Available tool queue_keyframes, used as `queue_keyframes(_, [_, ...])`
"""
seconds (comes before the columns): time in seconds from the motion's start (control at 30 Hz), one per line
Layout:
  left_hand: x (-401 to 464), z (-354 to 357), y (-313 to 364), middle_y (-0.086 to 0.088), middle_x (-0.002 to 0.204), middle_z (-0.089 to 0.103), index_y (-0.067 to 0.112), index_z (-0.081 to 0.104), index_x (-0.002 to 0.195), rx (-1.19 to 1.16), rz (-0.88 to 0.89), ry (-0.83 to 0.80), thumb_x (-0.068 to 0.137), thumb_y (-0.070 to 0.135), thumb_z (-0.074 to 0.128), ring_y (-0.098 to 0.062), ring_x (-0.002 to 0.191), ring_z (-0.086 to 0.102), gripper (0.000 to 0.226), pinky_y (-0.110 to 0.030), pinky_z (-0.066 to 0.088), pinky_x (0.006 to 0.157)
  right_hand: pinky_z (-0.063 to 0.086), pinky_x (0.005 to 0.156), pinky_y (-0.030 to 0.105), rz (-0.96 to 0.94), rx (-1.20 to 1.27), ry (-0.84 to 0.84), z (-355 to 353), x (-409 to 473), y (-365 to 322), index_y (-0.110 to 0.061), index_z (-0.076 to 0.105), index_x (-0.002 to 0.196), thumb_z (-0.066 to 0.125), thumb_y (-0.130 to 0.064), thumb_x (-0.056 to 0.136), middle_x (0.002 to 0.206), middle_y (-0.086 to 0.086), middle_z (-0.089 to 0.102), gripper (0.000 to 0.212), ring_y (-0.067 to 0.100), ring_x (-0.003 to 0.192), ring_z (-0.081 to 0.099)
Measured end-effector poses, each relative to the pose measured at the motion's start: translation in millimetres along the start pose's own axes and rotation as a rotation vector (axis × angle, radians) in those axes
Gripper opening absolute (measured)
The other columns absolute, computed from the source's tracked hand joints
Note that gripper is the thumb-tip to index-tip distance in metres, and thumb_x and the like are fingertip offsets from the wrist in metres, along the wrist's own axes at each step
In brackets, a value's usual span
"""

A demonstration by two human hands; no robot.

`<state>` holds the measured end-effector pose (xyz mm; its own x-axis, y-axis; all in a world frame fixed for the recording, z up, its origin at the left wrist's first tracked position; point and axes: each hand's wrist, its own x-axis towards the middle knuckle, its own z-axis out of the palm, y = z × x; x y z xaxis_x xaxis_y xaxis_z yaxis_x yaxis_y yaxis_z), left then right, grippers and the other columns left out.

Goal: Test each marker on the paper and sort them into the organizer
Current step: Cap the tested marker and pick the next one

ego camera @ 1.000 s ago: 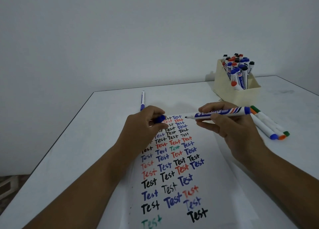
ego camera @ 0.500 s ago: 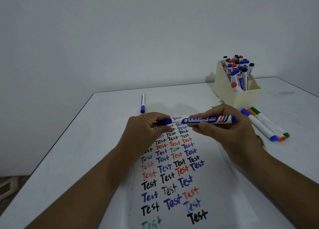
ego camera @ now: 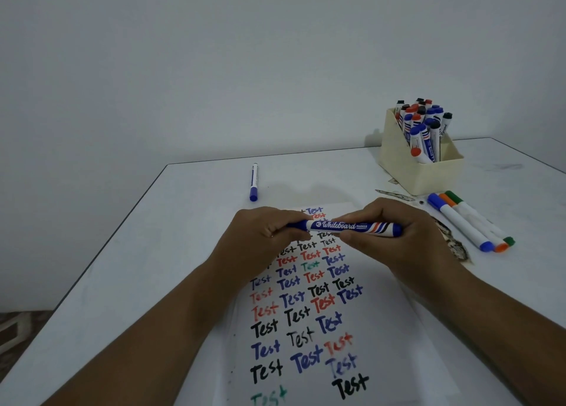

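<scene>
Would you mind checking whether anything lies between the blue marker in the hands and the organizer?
Nothing visible blocks it. The blue marker is held above the paper; the three loose markers lie flat beside the organizer, below a lifted path.

This looks like a plain room at home or a small office. A white bench [ego camera: 128,252] stands against a bare white wall [ego camera: 214,68]. A box [ego camera: 419,172] full of markers [ego camera: 424,130] sits on it, near a paper [ego camera: 382,329] with test words
</scene>
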<state>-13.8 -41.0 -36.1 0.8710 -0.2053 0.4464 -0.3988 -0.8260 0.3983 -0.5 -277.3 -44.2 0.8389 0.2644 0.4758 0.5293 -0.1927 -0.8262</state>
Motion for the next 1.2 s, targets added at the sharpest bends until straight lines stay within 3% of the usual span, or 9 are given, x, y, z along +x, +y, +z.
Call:
queue_keyframes(0.27, [3.0, 0.9, -5.4, 0.011, 0.105, 0.071, 0.031, 0.067, 0.12, 0.016, -0.089, -0.069, 0.096, 0.035, 0.055, -0.001, 0.087, 0.061, 0.027, -0.002, 0.042, 0.071, 0.058, 0.07, 0.023, -0.13, -0.297, -0.002, 0.3, -0.4, -0.7, -0.038, 0.074, 0.102, 0.074, -0.051, 0.077, 0.089, -0.024, 0.073, 0.028, 0.003, 0.082, 0.07])
queue_keyframes(0.37, [5.3, -1.1, -1.3, 0.011, 0.11, 0.068, 0.027, 0.063, 0.122, 0.03, -0.117, -0.116, 0.098, 0.035, 0.051, -0.002, 0.09, 0.058, 0.028, -0.003, 0.04, 0.07, 0.057, 0.07, 0.019, -0.22, -0.359, 0.037, 2.5, -1.1, -0.6, -0.029, 0.076, 0.106, 0.074, -0.047, 0.079, 0.092, -0.025, 0.069, 0.033, -0.001, 0.084, 0.069])
queue_keyframes(0.6, [11.8, -1.5, 8.6, 0.004, 0.104, 0.068, 0.024, 0.058, 0.119, 0.242, -0.075, -0.16, 0.102, 0.032, 0.042, -0.006, 0.083, 0.054, 0.024, -0.016, 0.039, 0.077, 0.051, 0.078, 0.009, -0.375, -0.44, 0.096, 13.6, -6.3, -4.7, -0.01, 0.076, 0.106, 0.07, -0.035, 0.084, 0.091, -0.001, 0.076, 0.034, 0.008, 0.09, 0.063])
queue_keyframes(0.8, [16.4, -3.8, 12.0, 0.001, 0.111, 0.067, 0.022, 0.054, 0.126, 0.286, -0.066, -0.217, 0.102, 0.03, 0.045, -0.012, 0.092, 0.059, 0.027, -0.021, 0.043, 0.084, 0.048, 0.076, 0.004, -0.276, -0.4, 0.093, 14.6, -7.2, -0.1, -0.012, 0.076, 0.106, 0.064, -0.048, 0.084, 0.095, -0.005, 0.074, 0.043, 0.002, 0.084, 0.065])
queue_keyframes(0.9, [13.0, -1.8, 8.2, 0.002, 0.111, 0.068, 0.022, 0.057, 0.126, 0.225, -0.08, -0.175, 0.101, 0.031, 0.046, -0.013, 0.095, 0.062, 0.029, -0.019, 0.045, 0.084, 0.05, 0.07, 0.008, -0.175, -0.328, 0.051, 12.9, -3.6, -2.1, -0.021, 0.075, 0.104, 0.071, -0.042, 0.082, 0.092, -0.019, 0.071, 0.031, -0.001, 0.085, 0.066])
queue_keyframes(0.97, [7.8, 1.1, 4.0, 0.006, 0.105, 0.07, 0.025, 0.061, 0.122, 0.133, -0.081, -0.085, 0.099, 0.034, 0.049, -0.007, 0.089, 0.061, 0.027, -0.01, 0.042, 0.077, 0.051, 0.067, 0.011, -0.071, -0.263, 0.026, 11.3, 0.1, -4.5, -0.029, 0.074, 0.1, 0.078, -0.034, 0.08, 0.089, -0.022, 0.071, 0.02, -0.002, 0.083, 0.067])
queue_keyframes(1.07, [4.7, 4.2, -0.1, 0.012, 0.101, 0.07, 0.029, 0.063, 0.12, 0.046, -0.045, 0.011, 0.096, 0.038, 0.054, 0.0, 0.081, 0.059, 0.027, -0.004, 0.039, 0.07, 0.053, 0.063, 0.013, 0.089, -0.103, 0.067, 7.2, 4.8, -8.4, -0.031, 0.069, 0.096, 0.084, -0.032, 0.071, 0.083, -0.014, 0.072, 0.029, 0.002, 0.077, 0.07])
queue_keyframes(1.13, [3.5, 5.6, 1.8, 0.014, 0.101, 0.069, 0.031, 0.061, 0.125, 0.051, -0.028, -0.033, 0.095, 0.047, 0.052, 0.004, 0.076, 0.057, 0.036, -0.004, 0.038, 0.068, 0.056, 0.06, 0.021, 0.216, 0.151, 0.125, 2.8, 7.4, -12.1, -0.019, 0.066, 0.098, 0.083, -0.028, 0.066, 0.079, 0.0, 0.075, 0.037, 0.014, 0.067, 0.072])
queue_keyframes(1.2, [1.6, 7.6, 5.5, 0.017, 0.11, 0.065, 0.037, 0.051, 0.136, 0.042, -0.033, -0.126, 0.091, 0.057, 0.051, 0.006, 0.083, 0.055, 0.05, -0.006, 0.037, 0.075, 0.059, 0.062, 0.027, 0.232, 0.284, 0.174, -1.9, 10.1, -13.4, -0.01, 0.066, 0.098, 0.081, -0.016, 0.073, 0.076, 0.007, 0.075, 0.029, 0.02, 0.066, 0.071])
